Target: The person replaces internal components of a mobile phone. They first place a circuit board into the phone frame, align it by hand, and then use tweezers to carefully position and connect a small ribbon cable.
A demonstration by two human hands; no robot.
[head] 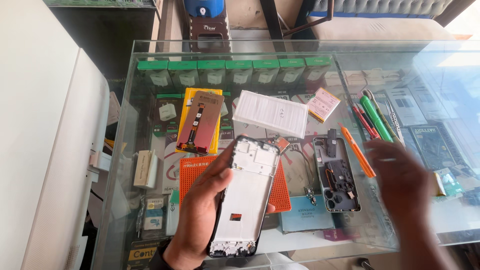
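My left hand (200, 215) holds a bare phone frame (247, 192), white inside with a black rim, tilted above the glass counter. My right hand (402, 185) is blurred and hovers empty over the counter's right side, close to an orange pry tool (356, 150) and a group of red and green hand tools (375, 117). A phone back cover with small boards in it (337, 175) lies between my hands. Beneath the frame sits an orange work mat (192, 172).
A phone screen on a yellow card (200, 122), a white ribbed box (271, 113) and a small battery (323, 104) lie farther back. Green-topped charger boxes (225, 72) fill the shelf under the glass. The counter's glass edge (120, 165) runs down the left.
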